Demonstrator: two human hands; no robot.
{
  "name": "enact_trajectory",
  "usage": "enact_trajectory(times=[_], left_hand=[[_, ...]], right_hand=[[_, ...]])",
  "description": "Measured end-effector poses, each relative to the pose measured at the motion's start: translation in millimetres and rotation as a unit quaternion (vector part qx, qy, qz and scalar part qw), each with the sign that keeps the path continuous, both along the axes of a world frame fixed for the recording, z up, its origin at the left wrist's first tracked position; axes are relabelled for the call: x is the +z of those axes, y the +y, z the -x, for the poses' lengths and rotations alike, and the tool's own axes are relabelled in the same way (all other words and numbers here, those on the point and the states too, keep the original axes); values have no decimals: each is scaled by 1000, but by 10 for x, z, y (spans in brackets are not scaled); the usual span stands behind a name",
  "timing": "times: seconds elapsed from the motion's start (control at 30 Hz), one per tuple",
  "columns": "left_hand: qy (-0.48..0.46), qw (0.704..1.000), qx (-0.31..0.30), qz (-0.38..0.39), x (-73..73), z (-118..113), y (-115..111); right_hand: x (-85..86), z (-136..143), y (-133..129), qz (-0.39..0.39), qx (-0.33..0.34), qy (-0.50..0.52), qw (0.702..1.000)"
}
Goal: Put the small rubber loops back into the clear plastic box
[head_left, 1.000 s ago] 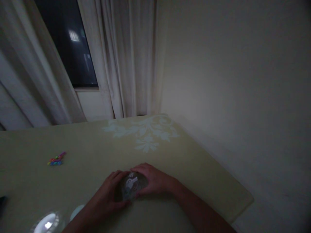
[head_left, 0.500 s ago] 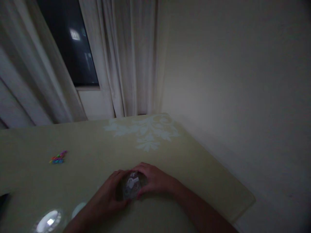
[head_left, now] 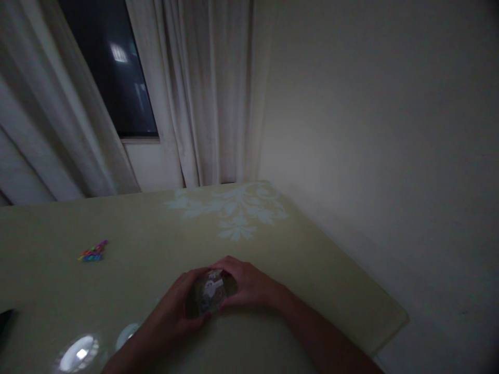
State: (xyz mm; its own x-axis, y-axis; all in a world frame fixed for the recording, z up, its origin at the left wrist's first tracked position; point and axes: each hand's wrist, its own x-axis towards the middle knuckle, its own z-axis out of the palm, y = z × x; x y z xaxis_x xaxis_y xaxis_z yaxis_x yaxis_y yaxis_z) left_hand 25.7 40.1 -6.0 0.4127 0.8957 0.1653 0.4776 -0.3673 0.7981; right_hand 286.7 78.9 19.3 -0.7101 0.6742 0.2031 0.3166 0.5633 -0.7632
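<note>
Near the front middle of the table (head_left: 296, 332), a clear round container (head_left: 211, 292), glass or plastic, sits between my two hands. Its upper face catches pale reflections, and its sides are mostly covered by fingers. My left hand (head_left: 186, 304) curves around its left side, thumb at the near edge and fingers at the far edge. From the right, my right hand (head_left: 249, 284) closes on it the same way, the fingertips of both hands almost meeting. Dim light hides whether anything is inside it and whether its base touches the table.
Small multicoloured pieces (head_left: 92, 253) lie in a pile at the left. A shiny clear round dish or lid (head_left: 79, 355) and a pale round object (head_left: 127, 335) are beside my left forearm. A dark object (head_left: 5, 320) shows at the left edge. A wall (head_left: 370, 156) borders the table's right side.
My right hand has risen very slightly, and the container appears a little more tilted. Both hands keep hold of it; the other things stay put.
</note>
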Motion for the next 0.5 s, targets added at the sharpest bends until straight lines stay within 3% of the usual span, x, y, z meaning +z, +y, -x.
enact_trajectory(times=[0.23,0.37,0.5], left_hand=[[23,994,68,-85,-137,66,79],[19,992,83,-92,-84,107,117],[21,989,116,-89,-16,128,123]], right_hand=[[-39,-85,81,-7,-61,48,997],[-203,-203,295,10,-241,51,969],[-334,-375,496,-30,-393,-47,918]])
